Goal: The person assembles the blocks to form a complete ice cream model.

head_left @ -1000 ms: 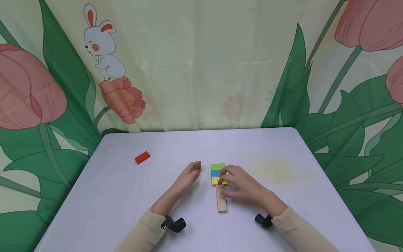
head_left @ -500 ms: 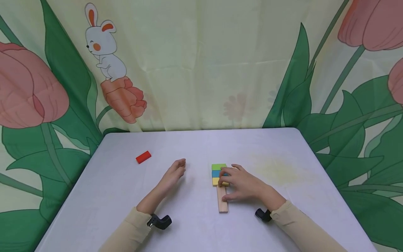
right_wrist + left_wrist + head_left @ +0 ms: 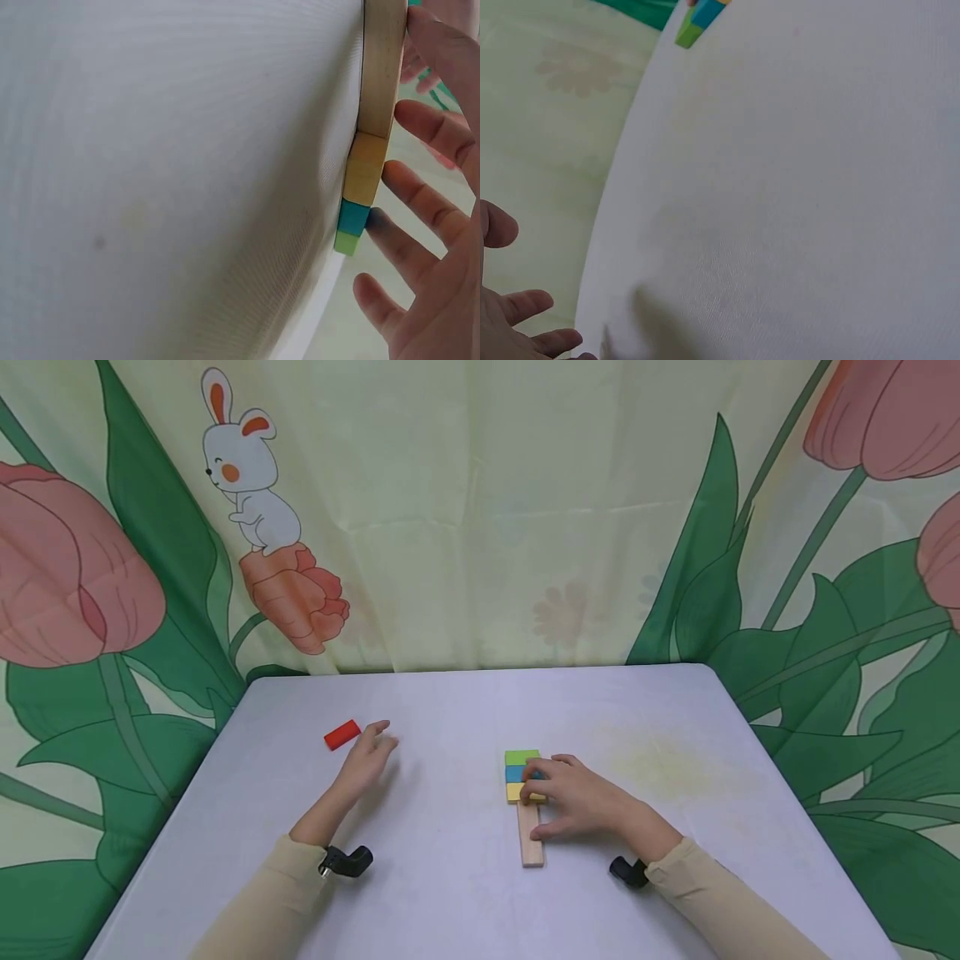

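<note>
My left hand [image 3: 366,762] hovers over the table just right of a red block [image 3: 342,735], its fingers spread and holding nothing. The left wrist view shows those same fingers at the lower left. My right hand [image 3: 576,795] rests its fingertips along a row of blocks: green [image 3: 521,757], blue [image 3: 514,773] and yellow [image 3: 513,792], lined up end to end with a long plain wooden block [image 3: 532,853]. From the right wrist, the loosely extended fingers [image 3: 427,199] touch the tops of the row and partly cover the blocks in the head view.
A white-covered table [image 3: 450,902] carries everything, with a faint yellowish stain [image 3: 663,764] to the right of the blocks. Behind the far edge hangs a curtain [image 3: 465,527] printed with tulips and a rabbit.
My left hand has moved left, away from the row of blocks, and now is beside the red block. The right hand has barely shifted on the row.
</note>
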The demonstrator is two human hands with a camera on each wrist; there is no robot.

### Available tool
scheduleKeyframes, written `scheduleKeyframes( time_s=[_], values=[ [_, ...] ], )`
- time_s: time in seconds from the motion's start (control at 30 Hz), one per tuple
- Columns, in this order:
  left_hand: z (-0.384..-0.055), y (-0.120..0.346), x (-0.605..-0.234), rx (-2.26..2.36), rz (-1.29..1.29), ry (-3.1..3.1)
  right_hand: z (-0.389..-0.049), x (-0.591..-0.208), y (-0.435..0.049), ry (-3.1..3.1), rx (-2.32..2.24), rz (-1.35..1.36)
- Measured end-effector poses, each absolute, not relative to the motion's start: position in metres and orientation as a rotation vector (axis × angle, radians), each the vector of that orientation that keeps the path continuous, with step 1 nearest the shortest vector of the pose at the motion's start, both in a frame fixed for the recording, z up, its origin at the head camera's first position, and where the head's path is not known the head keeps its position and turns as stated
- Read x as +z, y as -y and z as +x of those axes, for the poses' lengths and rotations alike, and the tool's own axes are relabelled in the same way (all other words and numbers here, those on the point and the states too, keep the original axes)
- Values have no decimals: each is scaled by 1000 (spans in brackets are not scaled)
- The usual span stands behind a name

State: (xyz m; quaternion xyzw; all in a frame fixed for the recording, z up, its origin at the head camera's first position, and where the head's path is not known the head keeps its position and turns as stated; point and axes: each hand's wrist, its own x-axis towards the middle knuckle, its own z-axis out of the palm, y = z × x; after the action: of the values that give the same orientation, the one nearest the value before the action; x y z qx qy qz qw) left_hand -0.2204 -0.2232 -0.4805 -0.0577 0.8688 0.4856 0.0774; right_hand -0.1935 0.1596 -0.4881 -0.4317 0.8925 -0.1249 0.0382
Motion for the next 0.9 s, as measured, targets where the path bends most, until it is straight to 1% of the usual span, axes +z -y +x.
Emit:
scheduleKeyframes(
  time_s=[0.1,0.3,0.43,0.6,0.9],
  values=[
    [-224,230,-479,1378,-179,-2663,-192,-487,-161,-2738,-388,-1296],
    [-229,250,-484,1198,-110,-2858,-191,-485,-161,-2731,-385,-1278],
    [-224,260,-485,1020,-162,-2953,-191,-486,-159,-2722,-370,-1292],
    [-218,264,-486,845,-249,-2967,-192,-488,-158,-2725,-352,-1299],
    [-221,263,-493,771,-212,-2972,-190,-486,-159,-2724,-365,-1270]
  ],
)
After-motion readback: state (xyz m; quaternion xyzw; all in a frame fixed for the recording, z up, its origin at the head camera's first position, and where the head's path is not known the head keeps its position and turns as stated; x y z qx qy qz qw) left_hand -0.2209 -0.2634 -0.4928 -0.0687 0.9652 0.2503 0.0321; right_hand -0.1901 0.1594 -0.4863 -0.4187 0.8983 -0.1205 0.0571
